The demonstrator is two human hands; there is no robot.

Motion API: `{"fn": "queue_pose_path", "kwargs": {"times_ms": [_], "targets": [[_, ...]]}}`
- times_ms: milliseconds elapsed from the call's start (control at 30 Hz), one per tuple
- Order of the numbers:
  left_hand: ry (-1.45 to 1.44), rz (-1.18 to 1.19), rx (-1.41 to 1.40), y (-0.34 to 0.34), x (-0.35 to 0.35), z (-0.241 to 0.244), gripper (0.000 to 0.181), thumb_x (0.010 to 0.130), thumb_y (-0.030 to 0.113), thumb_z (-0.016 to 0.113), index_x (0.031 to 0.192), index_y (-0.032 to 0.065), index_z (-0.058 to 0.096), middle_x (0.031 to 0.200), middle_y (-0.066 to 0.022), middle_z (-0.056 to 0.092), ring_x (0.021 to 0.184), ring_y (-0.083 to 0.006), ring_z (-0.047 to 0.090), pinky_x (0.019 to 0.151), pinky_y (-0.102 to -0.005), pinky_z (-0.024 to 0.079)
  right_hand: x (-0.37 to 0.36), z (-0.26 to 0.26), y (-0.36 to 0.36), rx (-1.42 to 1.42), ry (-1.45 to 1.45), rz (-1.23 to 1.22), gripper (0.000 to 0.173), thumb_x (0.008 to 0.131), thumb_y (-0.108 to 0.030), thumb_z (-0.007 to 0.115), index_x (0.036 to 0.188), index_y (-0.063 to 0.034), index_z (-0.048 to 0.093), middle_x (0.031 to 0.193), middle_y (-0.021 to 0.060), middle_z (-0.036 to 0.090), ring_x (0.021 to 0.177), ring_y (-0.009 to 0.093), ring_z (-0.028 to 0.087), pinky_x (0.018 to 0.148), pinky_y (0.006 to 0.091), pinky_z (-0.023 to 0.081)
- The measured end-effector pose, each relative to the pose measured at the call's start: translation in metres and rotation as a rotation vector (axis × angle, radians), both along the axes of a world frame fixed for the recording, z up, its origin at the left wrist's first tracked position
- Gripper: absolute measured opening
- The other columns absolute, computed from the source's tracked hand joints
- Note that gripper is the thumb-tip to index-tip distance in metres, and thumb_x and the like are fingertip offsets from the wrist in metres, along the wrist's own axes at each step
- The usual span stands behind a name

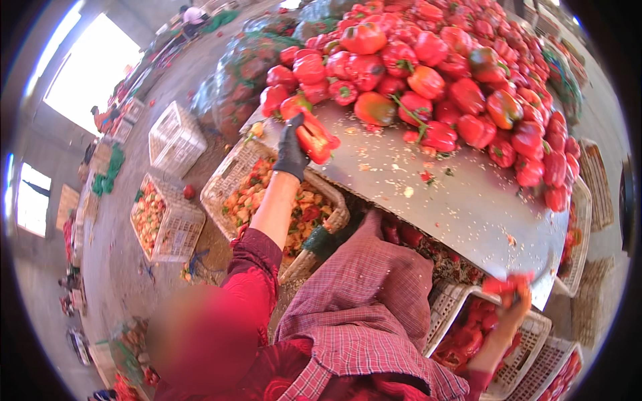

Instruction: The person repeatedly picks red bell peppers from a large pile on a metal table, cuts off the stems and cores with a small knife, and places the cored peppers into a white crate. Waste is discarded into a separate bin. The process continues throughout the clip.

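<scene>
My left hand (293, 148), in a dark glove, holds a cut-open red bell pepper (317, 138) at the near left edge of a metal table (426, 185). My right hand (519, 303) is over a white plastic crate (441, 311) of red pepper pieces (464, 341), closed around a blurred red pepper piece (506, 284). A thin curved shape, perhaps a blade, shows beside it, too blurred to tell. A large heap of red bell peppers (431, 85) covers the table's far side. Seeds and scraps lie on the bare metal.
A crate (225, 200) of pepper cores (256, 195) stands below my left arm. On the floor at left are another filled crate (178, 230), a white crate (175, 135) and net sacks (235, 80). More crates (564, 366) stand at right. People sit farther off.
</scene>
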State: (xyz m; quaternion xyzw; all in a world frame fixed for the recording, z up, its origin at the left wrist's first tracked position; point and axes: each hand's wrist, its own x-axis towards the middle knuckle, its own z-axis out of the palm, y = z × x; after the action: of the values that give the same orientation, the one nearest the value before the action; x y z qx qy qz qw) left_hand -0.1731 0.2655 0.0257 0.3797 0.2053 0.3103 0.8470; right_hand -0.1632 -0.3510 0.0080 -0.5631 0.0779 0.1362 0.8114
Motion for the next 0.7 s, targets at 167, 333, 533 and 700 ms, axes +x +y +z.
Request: {"fn": "queue_pose_path", "kwargs": {"times_ms": [167, 333, 533, 700], "targets": [[0.065, -0.060, 0.028, -0.025, -0.005, -0.001, 0.033, 0.079, 0.028, 0.070, 0.104, 0.0104, 0.056, 0.092, -0.0055, 0.059, 0.086, -0.0218, 0.059, 0.079, -0.0377, 0.050, -0.042, -0.022, -0.050, -0.880, 0.058, -0.203, 0.022, 0.087, -0.026, 0.060, 0.093, -0.0049, 0.061, 0.057, -0.0039, 0.048, 0.043, 0.004, 0.038, 0.036, 0.0203, 0.026], [-0.060, -0.161, -0.064, -0.053, 0.007, 0.008, 0.034, 0.081, 0.030, 0.068, 0.104, 0.0091, 0.055, 0.093, -0.0077, 0.060, 0.086, -0.0230, 0.060, 0.078, -0.0387, 0.052, -0.028, 0.068, 0.168, -0.446, -0.258, 0.099, 0.018, 0.088, -0.018, 0.063, 0.101, -0.0067, 0.063, 0.067, -0.0038, 0.055, 0.053, 0.004, 0.047, 0.045, 0.0198, 0.036], [-0.097, -0.268, -0.100, -0.062, -0.004, 0.043, 0.026, 0.084, 0.028, 0.063, 0.099, 0.0099, 0.054, 0.091, -0.0077, 0.059, 0.084, -0.0224, 0.060, 0.076, -0.0387, 0.053, -0.030, 0.081, 0.342, -0.612, -0.926, 0.371, 0.016, 0.082, -0.021, 0.067, 0.088, -0.0072, 0.062, 0.063, 0.0088, 0.063, 0.054, 0.021, 0.061, 0.053, 0.0331, 0.048], [-0.122, -0.251, -0.087, -0.053, -0.030, 0.063, 0.024, 0.086, 0.025, 0.062, 0.100, 0.0078, 0.054, 0.088, -0.0113, 0.062, 0.079, -0.0247, 0.063, 0.074, -0.0397, 0.054, -0.034, 0.052, 0.371, -0.824, -0.979, 0.379, 0.018, 0.084, -0.025, 0.063, 0.085, -0.0074, 0.059, 0.070, 0.0118, 0.065, 0.063, 0.032, 0.063, 0.056, 0.0416, 0.048]]}}
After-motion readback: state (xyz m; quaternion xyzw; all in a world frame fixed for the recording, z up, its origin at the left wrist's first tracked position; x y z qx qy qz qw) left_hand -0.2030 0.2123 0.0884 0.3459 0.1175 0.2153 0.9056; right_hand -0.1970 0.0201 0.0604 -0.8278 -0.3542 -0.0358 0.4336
